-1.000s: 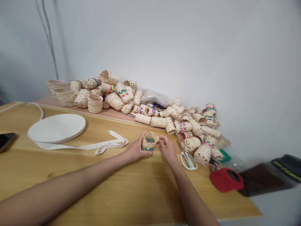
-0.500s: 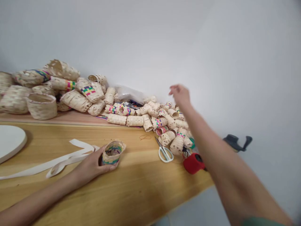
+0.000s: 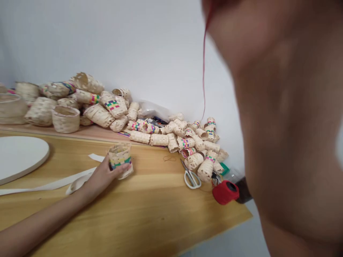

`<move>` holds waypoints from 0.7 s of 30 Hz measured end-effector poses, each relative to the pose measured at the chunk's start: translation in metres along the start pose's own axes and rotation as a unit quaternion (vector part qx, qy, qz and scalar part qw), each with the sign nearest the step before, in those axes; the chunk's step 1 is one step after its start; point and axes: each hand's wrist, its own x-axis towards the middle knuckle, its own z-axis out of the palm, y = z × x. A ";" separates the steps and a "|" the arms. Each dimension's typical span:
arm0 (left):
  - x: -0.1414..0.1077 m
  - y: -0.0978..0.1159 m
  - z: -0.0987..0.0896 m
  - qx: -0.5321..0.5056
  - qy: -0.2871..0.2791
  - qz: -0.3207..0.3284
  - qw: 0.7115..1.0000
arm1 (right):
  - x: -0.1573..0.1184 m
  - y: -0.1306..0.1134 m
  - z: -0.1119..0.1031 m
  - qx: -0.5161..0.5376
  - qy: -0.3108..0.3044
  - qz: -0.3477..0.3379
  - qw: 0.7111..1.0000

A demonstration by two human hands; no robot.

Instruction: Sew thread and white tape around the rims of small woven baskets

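My left hand (image 3: pixel 100 178) is wrapped around a small woven bamboo basket (image 3: pixel 119 157) with coloured bands, holding it upright and slightly tilted over the wooden table. My right hand (image 3: pixel 241 32) is raised very close to the camera, blurred and cut off by the top edge, so its fingertips are hidden. From it a red thread (image 3: pixel 204 67) hangs down toward the pile of small baskets. White-handled scissors (image 3: pixel 192 178) lie on the table, with a red spool of thread (image 3: pixel 226 192) to their right.
Many woven baskets (image 3: pixel 65 119) are heaped along the wall, smaller ones (image 3: pixel 184 142) toward the right. A white round board (image 3: pixel 21 155) and white ribbon (image 3: pixel 56 184) lie at left. The table (image 3: pixel 150 214) ends at lower right. A plastic bag (image 3: pixel 154 109) lies behind the pile.
My right hand has come up and back toward the camera, and the red thread now shows hanging from it. My left hand has tipped the basket so its side faces me.
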 end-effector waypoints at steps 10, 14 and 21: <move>-0.003 0.000 0.002 -0.059 0.005 -0.005 0.998 | -0.269 0.126 0.008 -0.051 -0.422 0.095 0.900; -0.002 -0.005 0.003 -0.070 -0.038 0.000 0.997 | -0.310 0.151 0.017 -0.092 -0.461 0.101 0.877; -0.012 0.001 0.005 -0.112 -0.172 0.040 0.978 | -0.261 0.146 0.014 0.006 -0.459 0.146 0.876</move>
